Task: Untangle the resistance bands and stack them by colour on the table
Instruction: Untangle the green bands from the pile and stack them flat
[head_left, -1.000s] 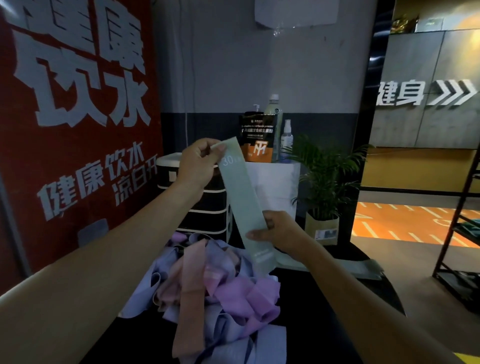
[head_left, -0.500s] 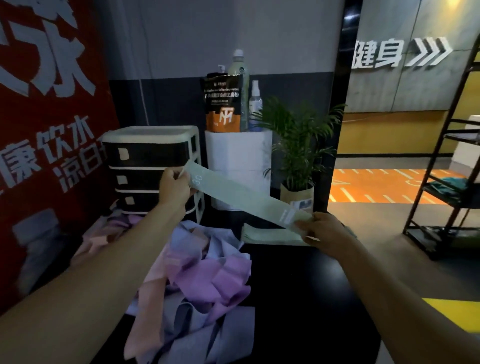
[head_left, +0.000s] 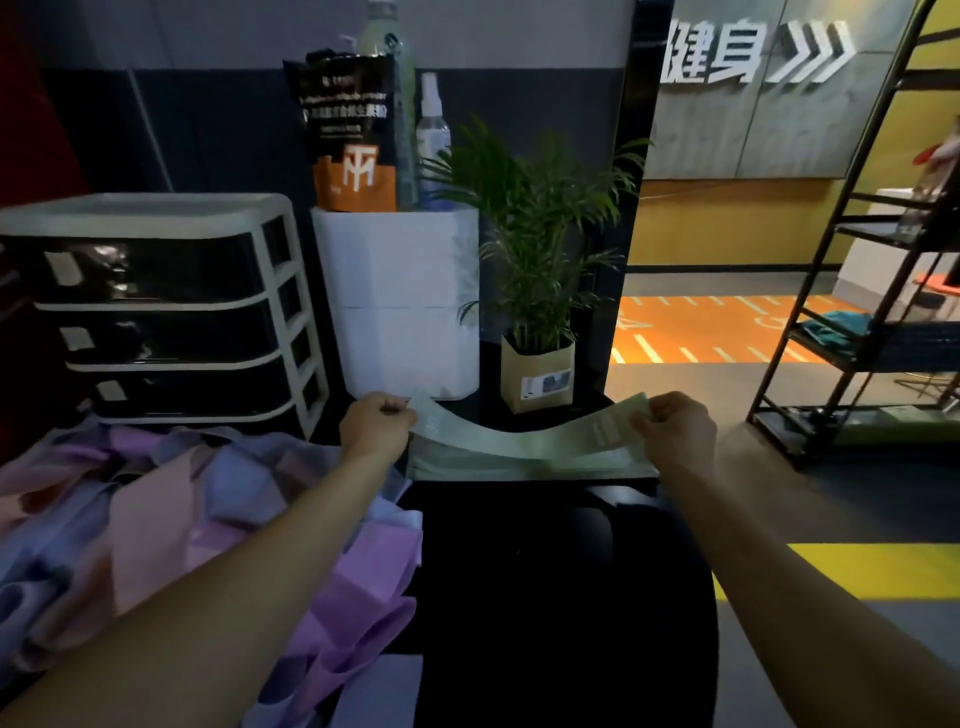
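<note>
A pale green resistance band (head_left: 524, 435) stretches level between my two hands at the far side of the black table (head_left: 561, 597). My left hand (head_left: 375, 426) pinches its left end and my right hand (head_left: 674, 427) pinches its right end. The band sags in the middle just above a flat stack of green bands (head_left: 519, 463) lying on the table's far edge. A tangled heap of pink, purple and lilac bands (head_left: 208, 530) covers the table's left half, partly under my left forearm.
Behind the table stand a black-and-white drawer unit (head_left: 156, 312), a white cylinder (head_left: 405, 301) carrying a pouch and bottles, and a potted plant (head_left: 537, 291). A black metal shelf rack (head_left: 857, 312) stands on the floor to the right.
Both hands brought the green band down from a raised, slanted hold to a level one just above the green stack. My view tilted downward and to the right.
</note>
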